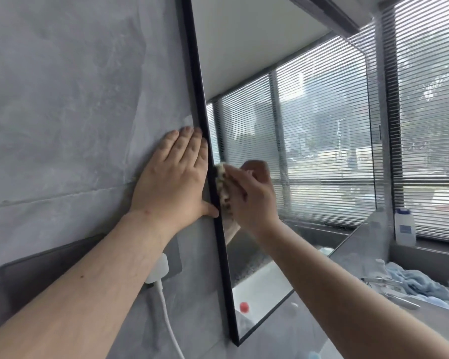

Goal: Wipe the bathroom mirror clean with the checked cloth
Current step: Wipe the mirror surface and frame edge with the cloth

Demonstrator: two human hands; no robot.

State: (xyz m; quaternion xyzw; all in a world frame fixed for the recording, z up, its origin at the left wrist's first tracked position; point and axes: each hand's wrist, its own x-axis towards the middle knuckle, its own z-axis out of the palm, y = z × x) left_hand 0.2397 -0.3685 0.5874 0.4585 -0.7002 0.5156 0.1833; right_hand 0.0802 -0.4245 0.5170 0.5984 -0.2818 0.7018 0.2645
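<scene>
The black-framed mirror [290,120] hangs on a grey wall and reflects slatted window blinds. My left hand [173,177] lies flat on the wall, fingers straight, its thumb and forefinger touching the mirror's left frame edge. My right hand [252,195] holds the bunched checked cloth [222,183] against the glass right beside that left frame edge. Only a strip of the cloth shows past my fingers.
A white plug [157,269] and cable sit in a dark wall socket below my left forearm. At the right, a white bottle [404,226] stands on the window sill, and a blue towel [415,283] lies on the counter. A red-capped bottle shows in the mirror's lower part.
</scene>
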